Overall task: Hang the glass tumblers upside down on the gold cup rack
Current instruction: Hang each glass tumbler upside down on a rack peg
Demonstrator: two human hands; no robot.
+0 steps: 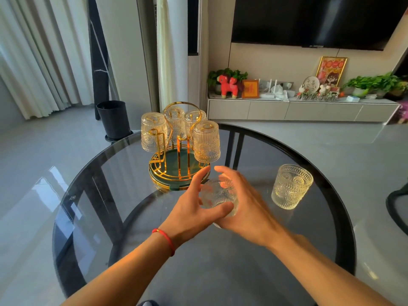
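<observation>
Both hands, left hand (194, 208) and right hand (245, 208), cup one tumbler (218, 195) between curled fingers.

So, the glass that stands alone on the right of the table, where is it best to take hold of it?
Probably around the ribbed side wall of the glass, from its open right side. It stands upright, mouth up, apart from the rack, with nothing near it on the table.
</observation>
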